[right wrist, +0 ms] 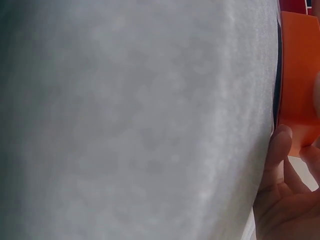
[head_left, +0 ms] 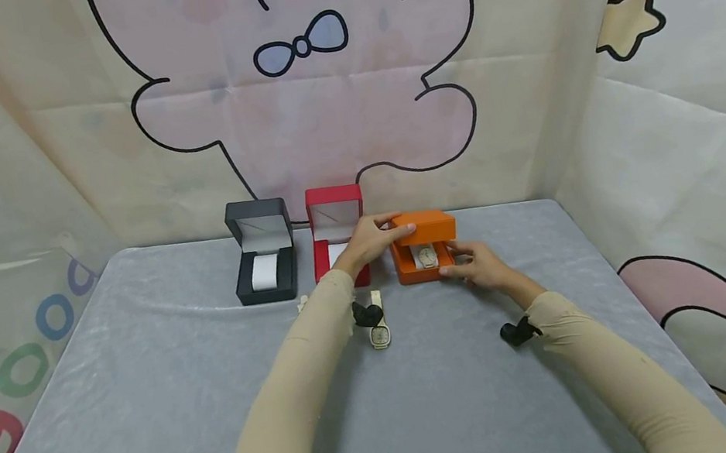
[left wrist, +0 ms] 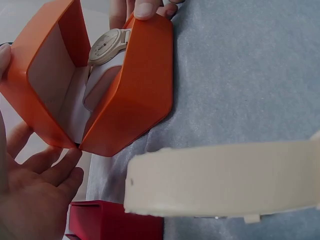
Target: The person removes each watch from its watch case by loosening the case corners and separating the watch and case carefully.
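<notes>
Both hands are at an orange watch box, its hinged lid partly raised. My left hand pinches the lid, thumb on the front face and the other fingers behind, near the hinge in the left wrist view. Around the right side of the base, my right hand grips with its thumb low at the front corner. Inside, a pale wristwatch is wrapped on a white cushion, dial facing out through the gap. The right wrist view catches only the box's side and part of a hand.
A red watch box and a dark grey one stand open to the left, white cushions inside. Nearer me lies a cream wristwatch. Another pale piece shows beside my left sleeve. A fabric backdrop hangs behind the grey cloth-covered table.
</notes>
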Tool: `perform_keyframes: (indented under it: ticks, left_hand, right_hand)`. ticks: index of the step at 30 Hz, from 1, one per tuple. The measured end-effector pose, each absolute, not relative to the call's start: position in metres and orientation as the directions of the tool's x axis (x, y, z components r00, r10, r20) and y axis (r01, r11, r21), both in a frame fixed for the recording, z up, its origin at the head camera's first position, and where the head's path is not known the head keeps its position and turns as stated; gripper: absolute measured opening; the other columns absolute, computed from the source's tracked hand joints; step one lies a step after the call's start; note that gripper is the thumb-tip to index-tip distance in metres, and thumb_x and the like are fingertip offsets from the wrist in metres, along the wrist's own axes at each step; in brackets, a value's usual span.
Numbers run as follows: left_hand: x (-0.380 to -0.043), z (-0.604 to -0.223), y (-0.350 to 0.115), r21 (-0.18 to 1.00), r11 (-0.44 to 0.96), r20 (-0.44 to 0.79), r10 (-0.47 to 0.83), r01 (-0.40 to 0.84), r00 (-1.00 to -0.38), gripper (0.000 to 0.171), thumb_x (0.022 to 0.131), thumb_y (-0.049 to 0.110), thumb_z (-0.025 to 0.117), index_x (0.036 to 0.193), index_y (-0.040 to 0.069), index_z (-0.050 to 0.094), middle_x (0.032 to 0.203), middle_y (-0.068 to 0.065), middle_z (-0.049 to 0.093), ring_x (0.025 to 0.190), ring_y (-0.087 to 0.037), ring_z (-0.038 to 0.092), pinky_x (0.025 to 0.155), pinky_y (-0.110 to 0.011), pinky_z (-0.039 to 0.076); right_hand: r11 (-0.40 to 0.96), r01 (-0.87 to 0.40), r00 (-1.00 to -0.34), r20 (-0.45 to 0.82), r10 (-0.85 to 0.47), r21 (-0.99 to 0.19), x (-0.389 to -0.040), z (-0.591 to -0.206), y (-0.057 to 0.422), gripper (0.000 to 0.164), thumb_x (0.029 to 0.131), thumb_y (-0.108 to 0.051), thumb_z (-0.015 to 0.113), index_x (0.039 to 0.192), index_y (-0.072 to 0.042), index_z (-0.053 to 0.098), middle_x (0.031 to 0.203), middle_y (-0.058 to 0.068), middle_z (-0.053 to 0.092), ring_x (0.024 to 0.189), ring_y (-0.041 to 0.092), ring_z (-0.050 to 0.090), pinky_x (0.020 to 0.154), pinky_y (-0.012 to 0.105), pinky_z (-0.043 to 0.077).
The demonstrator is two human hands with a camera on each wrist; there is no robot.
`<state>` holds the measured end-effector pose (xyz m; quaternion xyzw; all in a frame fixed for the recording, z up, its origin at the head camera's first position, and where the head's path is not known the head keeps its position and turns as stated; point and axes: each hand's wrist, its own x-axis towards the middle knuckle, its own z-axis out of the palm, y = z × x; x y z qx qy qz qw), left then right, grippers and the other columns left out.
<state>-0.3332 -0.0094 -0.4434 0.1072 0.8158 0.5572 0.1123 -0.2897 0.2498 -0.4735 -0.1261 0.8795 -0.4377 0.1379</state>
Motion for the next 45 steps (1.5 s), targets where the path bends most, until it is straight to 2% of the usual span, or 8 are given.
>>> perform_keyframes:
  ticks: [5, 15, 24, 32, 36, 41, 43, 45]
  left_hand:
    - [-0.332, -0.441, -0.008, 0.940, 0.339, -0.071, 0.290, 0.033, -0.954, 0.068, 0.085, 0.059, 0.072, 0.142, 0.024, 0.060, 0.150, -0.002, 0.054, 0.135, -0.023, 0.048, 0.119, -0.050, 0.034]
    - [-0.333, -0.438, -0.007, 0.945, 0.326, -0.090, 0.281, 0.006, -0.956, 0.072, 0.087, 0.066, 0.067, 0.144, 0.023, 0.059, 0.152, -0.003, 0.054, 0.141, -0.023, 0.046, 0.121, -0.047, 0.034]
    - [-0.337, -0.436, -0.003, 0.936, 0.346, -0.151, 0.226, -0.065, -0.962, 0.079, 0.087, 0.077, 0.055, 0.146, 0.024, 0.056, 0.151, -0.002, 0.053, 0.140, -0.022, 0.046, 0.121, -0.048, 0.034]
    - [-0.336, -0.429, 0.000, 0.956, 0.290, -0.130, 0.253, -0.053, -0.959, 0.076, 0.091, 0.075, 0.049, 0.148, 0.025, 0.053, 0.153, -0.004, 0.051, 0.143, -0.023, 0.045, 0.121, -0.049, 0.034]
    - [-0.338, -0.427, 0.002, 0.950, 0.303, -0.153, 0.233, -0.077, -0.960, 0.082, 0.092, 0.079, 0.038, 0.152, 0.024, 0.047, 0.157, -0.006, 0.047, 0.146, -0.025, 0.042, 0.122, -0.048, 0.032]
    - [-0.343, -0.430, 0.008, 0.948, 0.293, -0.179, 0.177, -0.122, -0.968, 0.077, 0.101, 0.071, 0.021, 0.158, 0.021, 0.037, 0.159, -0.013, 0.042, 0.140, -0.033, 0.046, 0.110, -0.050, 0.045]
    - [-0.344, -0.431, 0.009, 0.951, 0.274, -0.191, 0.162, -0.141, -0.968, 0.073, 0.104, 0.065, 0.020, 0.159, 0.020, 0.034, 0.158, -0.015, 0.042, 0.133, -0.035, 0.049, 0.102, -0.050, 0.049]
    - [-0.344, -0.432, 0.009, 0.952, 0.264, -0.198, 0.154, -0.153, -0.968, 0.070, 0.105, 0.062, 0.021, 0.159, 0.019, 0.034, 0.156, -0.016, 0.043, 0.129, -0.035, 0.051, 0.101, -0.050, 0.050]
  right_hand:
    - [0.573, -0.103, -0.927, -0.131, -0.352, -0.813, -0.286, -0.465, 0.246, 0.074, 0.094, -0.011, 0.071, 0.153, 0.008, 0.031, 0.144, 0.039, 0.048, 0.071, 0.030, 0.062, 0.056, 0.035, 0.053]
    - [0.592, -0.138, -0.933, -0.096, -0.346, -0.794, -0.292, -0.478, 0.253, 0.075, 0.094, -0.020, 0.073, 0.157, -0.008, 0.033, 0.144, 0.033, 0.053, 0.065, 0.015, 0.058, 0.055, 0.029, 0.052]
    - [0.592, -0.125, -0.934, -0.108, -0.342, -0.796, -0.290, -0.479, 0.251, 0.073, 0.094, -0.019, 0.073, 0.155, -0.004, 0.036, 0.141, 0.032, 0.055, 0.063, 0.014, 0.058, 0.055, 0.029, 0.052]
    - [0.582, -0.128, -0.932, -0.104, -0.348, -0.803, -0.289, -0.477, 0.253, 0.074, 0.094, -0.018, 0.072, 0.155, -0.002, 0.034, 0.141, 0.034, 0.054, 0.065, 0.014, 0.059, 0.056, 0.029, 0.053]
    - [0.588, -0.141, -0.930, -0.096, -0.354, -0.796, -0.289, -0.477, 0.253, 0.074, 0.094, -0.018, 0.072, 0.156, -0.003, 0.034, 0.141, 0.034, 0.054, 0.064, 0.014, 0.058, 0.056, 0.029, 0.052]
    - [0.584, -0.139, -0.931, -0.097, -0.353, -0.799, -0.288, -0.478, 0.254, 0.074, 0.094, -0.016, 0.072, 0.156, -0.005, 0.033, 0.140, 0.033, 0.055, 0.065, 0.014, 0.057, 0.056, 0.028, 0.051]
    - [0.585, -0.137, -0.929, -0.101, -0.355, -0.799, -0.288, -0.478, 0.254, 0.074, 0.095, -0.017, 0.072, 0.157, -0.006, 0.033, 0.140, 0.032, 0.054, 0.065, 0.015, 0.058, 0.057, 0.028, 0.051]
    - [0.585, -0.129, -0.927, -0.112, -0.358, -0.801, -0.288, -0.478, 0.255, 0.076, 0.095, -0.018, 0.072, 0.158, -0.008, 0.031, 0.142, 0.032, 0.053, 0.067, 0.016, 0.058, 0.058, 0.028, 0.052]
